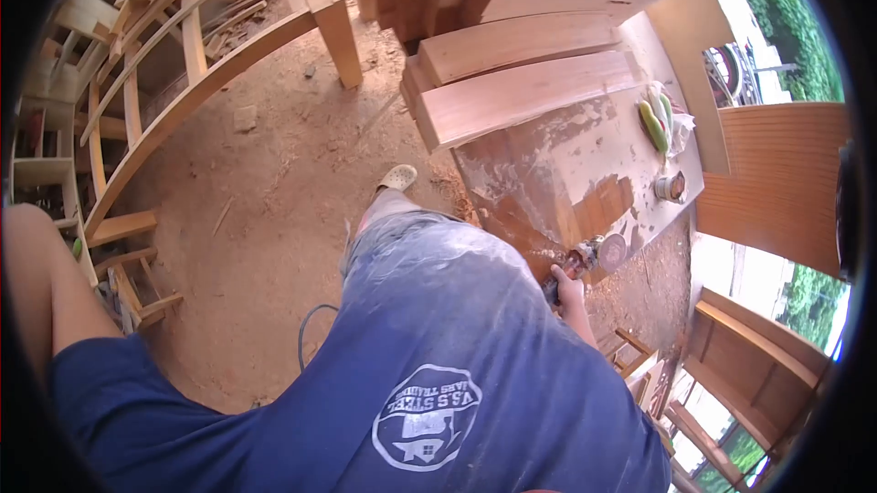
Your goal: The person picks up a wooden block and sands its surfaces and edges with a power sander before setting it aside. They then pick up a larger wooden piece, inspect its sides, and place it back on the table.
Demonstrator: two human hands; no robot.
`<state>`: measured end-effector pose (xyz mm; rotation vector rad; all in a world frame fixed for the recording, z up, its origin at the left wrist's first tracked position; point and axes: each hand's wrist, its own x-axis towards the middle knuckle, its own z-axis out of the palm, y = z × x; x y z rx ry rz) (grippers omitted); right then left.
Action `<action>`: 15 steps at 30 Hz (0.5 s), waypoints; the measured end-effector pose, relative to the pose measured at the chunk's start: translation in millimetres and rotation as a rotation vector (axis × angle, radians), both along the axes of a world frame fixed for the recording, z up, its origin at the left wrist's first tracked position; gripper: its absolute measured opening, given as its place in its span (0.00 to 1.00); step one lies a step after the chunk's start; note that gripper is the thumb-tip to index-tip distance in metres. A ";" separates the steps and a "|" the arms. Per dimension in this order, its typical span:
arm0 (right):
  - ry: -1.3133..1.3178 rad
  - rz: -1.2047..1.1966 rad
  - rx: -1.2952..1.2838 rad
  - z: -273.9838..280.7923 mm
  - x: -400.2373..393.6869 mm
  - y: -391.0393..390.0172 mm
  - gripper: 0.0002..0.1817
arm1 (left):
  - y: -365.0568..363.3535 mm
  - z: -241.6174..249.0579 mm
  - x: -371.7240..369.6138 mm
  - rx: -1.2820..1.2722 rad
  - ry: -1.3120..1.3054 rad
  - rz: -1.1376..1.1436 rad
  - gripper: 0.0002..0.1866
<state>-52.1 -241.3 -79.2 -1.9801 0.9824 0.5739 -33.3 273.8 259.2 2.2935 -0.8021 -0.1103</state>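
My right hand is closed around the handle of an angle grinder with a round disc. The tool is at the near edge of a wooden worktable, whose brown surface is worn and patchy. My left arm is bent at the left edge of the view, and its hand is out of the picture. Farther along the table stand a small open can and some long green objects beside a crumpled plastic bag.
Thick curved boards are stacked at the table's far end. A curved wooden frame stands on the left, on the dusty floor. A cord runs near my body. Wooden panels stand at the right.
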 end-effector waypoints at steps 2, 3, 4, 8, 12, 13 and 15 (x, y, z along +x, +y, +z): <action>-0.141 0.111 -0.052 -30.6 -4.8 -21.5 0.40 | 0.8 1.9 4.3 0.017 -0.017 -0.012 0.31; -0.045 0.073 -0.108 -19.8 -2.2 -14.0 0.44 | 0.8 3.2 3.4 0.013 -0.009 -0.011 0.31; -0.023 0.074 -0.142 -19.7 -12.7 -16.8 0.44 | 1.4 5.3 4.4 0.013 -0.001 -0.019 0.31; -0.068 0.091 -0.167 -27.9 -9.8 -16.0 0.44 | 11.8 30.5 -1.8 -0.039 -0.045 -0.042 0.31; -0.121 0.086 -0.194 -20.8 -16.7 -5.7 0.42 | 27.6 84.8 -21.4 -0.169 -0.171 -0.156 0.32; -0.143 0.077 -0.210 -22.8 -18.2 -4.2 0.41 | 30.5 99.8 -25.5 -0.203 -0.218 -0.189 0.32; -0.192 0.051 -0.189 -14.7 -15.5 -2.5 0.39 | 37.6 126.2 -30.2 -0.294 -0.311 -0.238 0.32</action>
